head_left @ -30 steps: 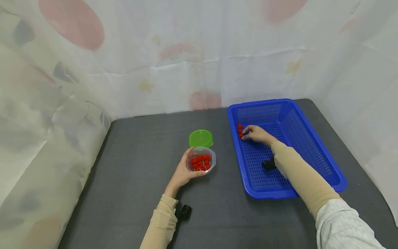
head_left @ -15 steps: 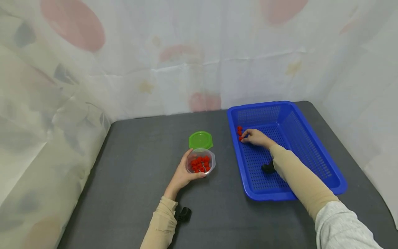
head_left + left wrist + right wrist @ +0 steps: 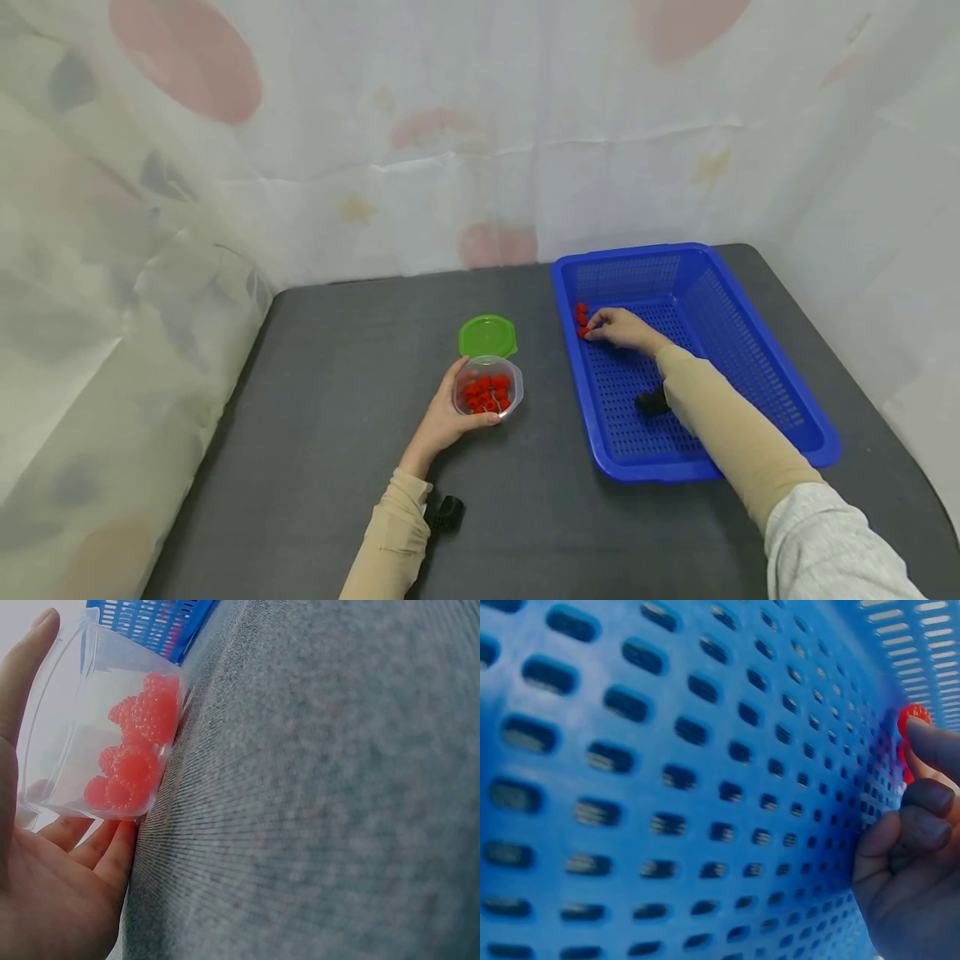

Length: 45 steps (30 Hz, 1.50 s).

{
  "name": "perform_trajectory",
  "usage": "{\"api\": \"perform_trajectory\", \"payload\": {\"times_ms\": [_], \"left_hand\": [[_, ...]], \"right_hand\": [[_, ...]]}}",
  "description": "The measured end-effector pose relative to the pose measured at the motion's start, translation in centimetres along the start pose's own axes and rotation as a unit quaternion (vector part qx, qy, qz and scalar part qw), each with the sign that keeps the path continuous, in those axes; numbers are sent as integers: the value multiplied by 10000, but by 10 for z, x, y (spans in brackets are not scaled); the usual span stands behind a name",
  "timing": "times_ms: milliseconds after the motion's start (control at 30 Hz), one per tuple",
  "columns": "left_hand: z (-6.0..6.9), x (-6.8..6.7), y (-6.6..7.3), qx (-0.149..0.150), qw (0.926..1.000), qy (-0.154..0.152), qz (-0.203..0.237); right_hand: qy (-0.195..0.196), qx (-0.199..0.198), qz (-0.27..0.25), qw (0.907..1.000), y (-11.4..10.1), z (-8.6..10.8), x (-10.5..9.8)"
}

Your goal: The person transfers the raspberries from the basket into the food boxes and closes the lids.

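Observation:
My left hand (image 3: 442, 422) grips a small clear plastic container (image 3: 517, 383) from its left side, thumb at the near rim. Several red raspberries (image 3: 142, 742) lie in the container's bottom, seen through its wall in the left wrist view. Over in the blue basket (image 3: 656, 472), my right hand (image 3: 624, 327) pinches a raspberry (image 3: 913, 716) between thumb and index finger, close to the basket's left wall. The other fingers of that hand are curled, and they partly hide the fruit. Two more raspberries (image 3: 582, 313) sit just beyond it along the same wall.
A green lid (image 3: 487, 336) lies on the dark grey table (image 3: 337, 400), right behind the container. The basket has raised, perforated walls and fills the table's right side. A patterned white curtain (image 3: 420, 200) hangs along the back and sides.
The right hand stays at the nearest raspberry by the basket's left wall, its fingers shifting only slightly. The left hand and the container hold their place. The head view sways a little.

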State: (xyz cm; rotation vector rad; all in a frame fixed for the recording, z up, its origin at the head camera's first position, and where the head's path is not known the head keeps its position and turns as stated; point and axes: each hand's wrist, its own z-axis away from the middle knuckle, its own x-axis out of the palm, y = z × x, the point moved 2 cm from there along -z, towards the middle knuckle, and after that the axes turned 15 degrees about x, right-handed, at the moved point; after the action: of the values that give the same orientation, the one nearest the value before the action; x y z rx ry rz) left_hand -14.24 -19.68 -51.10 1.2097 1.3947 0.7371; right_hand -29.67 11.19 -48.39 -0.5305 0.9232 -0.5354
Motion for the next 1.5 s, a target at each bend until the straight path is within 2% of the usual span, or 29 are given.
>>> {"api": "perform_trajectory", "payload": {"times_ms": [200, 367, 467, 667, 733, 967, 1067, 1133, 1367, 1500], "left_hand": [[-2, 0, -4, 26, 10000, -66, -12], [-2, -1, -7, 66, 10000, -56, 37], [-2, -3, -7, 110, 9999, -42, 66], [-5, -4, -7, 6, 10000, -69, 68], [-5, -5, -4, -32, 9999, -86, 123], [-4, -9, 22, 7, 9997, -242, 104], [-5, -9, 23, -6, 9997, -234, 80], [-5, -9, 22, 32, 9997, -211, 71], [-10, -8, -6, -2, 10000, -37, 26], [-12, -7, -9, 38, 10000, -13, -2]], "right_hand": [[-268, -58, 20, 9996, -2, 3, -6], [-452, -179, -190, 9986, -8, 9, -11], [-477, -225, -293, 9982, -13, 14, -15], [-440, -446, -540, 9966, -28, 28, -24], [-443, -543, -616, 9956, -34, 32, -28], [-381, -836, -633, 9938, -59, 45, -34], [-469, -987, -624, 9920, -70, 50, -32], [-560, -1052, -612, 9910, -78, 53, -29], [-1026, -1301, -264, 9858, -107, 62, -19], [-1409, -1538, -44, 9780, -121, 61, -9]]}}
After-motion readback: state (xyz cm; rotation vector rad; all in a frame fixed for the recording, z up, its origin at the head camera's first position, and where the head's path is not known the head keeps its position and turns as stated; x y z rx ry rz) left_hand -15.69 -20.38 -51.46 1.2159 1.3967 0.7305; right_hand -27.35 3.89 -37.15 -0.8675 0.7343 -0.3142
